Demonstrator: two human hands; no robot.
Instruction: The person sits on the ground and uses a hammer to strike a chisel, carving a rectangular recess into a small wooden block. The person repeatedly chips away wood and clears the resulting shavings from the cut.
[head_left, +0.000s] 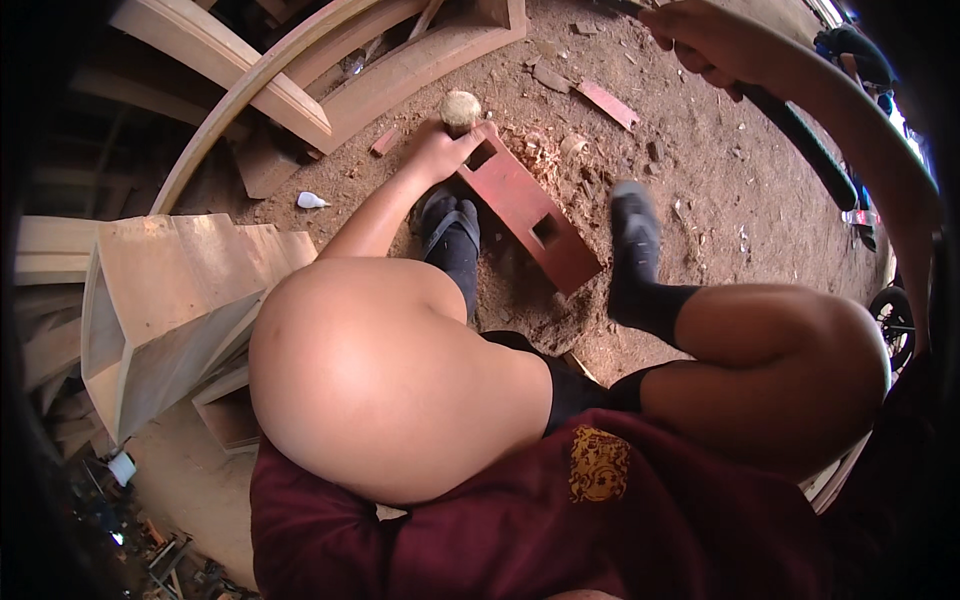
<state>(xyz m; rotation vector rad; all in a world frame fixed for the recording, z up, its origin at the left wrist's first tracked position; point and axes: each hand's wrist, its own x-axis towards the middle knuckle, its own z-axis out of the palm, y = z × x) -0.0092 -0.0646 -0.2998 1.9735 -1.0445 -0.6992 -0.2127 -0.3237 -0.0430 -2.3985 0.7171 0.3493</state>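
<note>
A reddish wooden beam [515, 205] with square holes cut in it lies on the ground between my feet. At its far end, my left hand [443, 152] is closed around a chisel [461, 110], beside one of the holes. Only the round, pale, worn top of the chisel's wooden handle shows; its blade is hidden. Raised at the upper right, my right hand [708, 48] is wrapped around a long tool with a dark, round-ended handle [805, 145]. The tool's other end runs out at the top edge, so its kind is unclear.
Curled shavings [535, 152] lie beside the beam, and wood scraps [608, 104] are scattered on the dirt floor. Curved wooden frames [390, 85] and pale wooden pieces [165, 300] stand at left. A small white bottle [312, 200] lies near them. Another person [862, 55] is at far right.
</note>
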